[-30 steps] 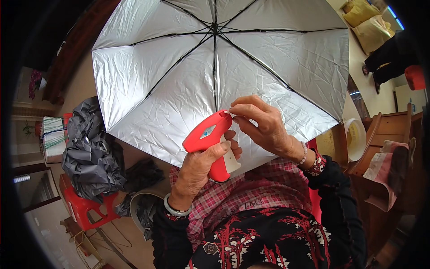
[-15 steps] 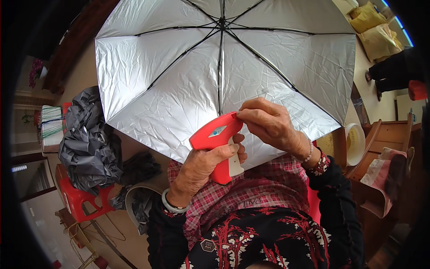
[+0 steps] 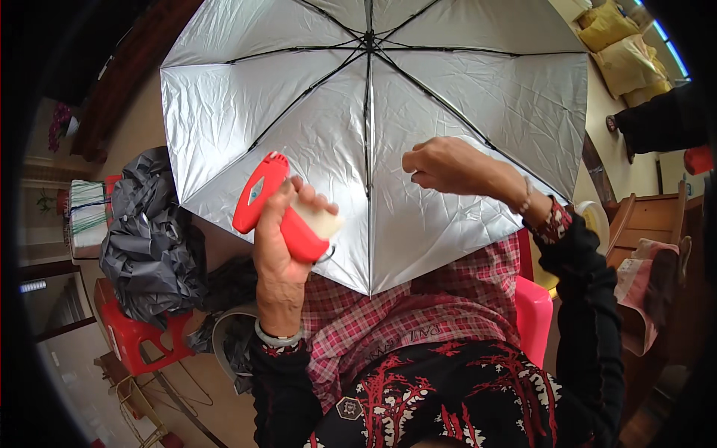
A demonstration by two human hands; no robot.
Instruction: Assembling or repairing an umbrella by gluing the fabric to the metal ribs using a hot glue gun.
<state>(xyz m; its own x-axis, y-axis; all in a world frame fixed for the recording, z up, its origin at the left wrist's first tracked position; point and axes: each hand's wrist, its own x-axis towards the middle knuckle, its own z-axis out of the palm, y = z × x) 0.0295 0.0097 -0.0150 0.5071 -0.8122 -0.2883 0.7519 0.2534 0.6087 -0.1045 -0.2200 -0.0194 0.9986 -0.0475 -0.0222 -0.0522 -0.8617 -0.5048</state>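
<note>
My left hand (image 3: pixel 276 231) grips a red tagging gun (image 3: pixel 250 205) with a cream trigger lever, raised over the lower left of an open umbrella (image 3: pixel 332 153). The gun's narrow end points up and away from me. Silver lining and black ribs face me, and the umbrella's near edge rests over the plaid cloth (image 3: pixel 396 321) on my lap. To the right, my right hand (image 3: pixel 452 168) hovers over the lining with its fingers closed in a pinch. What that pinch holds, if anything, is hidden.
A crumpled dark plastic bag (image 3: pixel 153 239) sits on a red stool (image 3: pixel 142 347) at left, beside a bin (image 3: pixel 224 336). Wooden furniture (image 3: pixel 646 216) and a pale bucket (image 3: pixel 594 224) stand at right. Another person's dark-clad legs (image 3: pixel 661 119) show at far right.
My hands have parted. The left one has carried the tagging gun up and left and tilted it; the right has come off the gun's front end and shifted slightly up.
</note>
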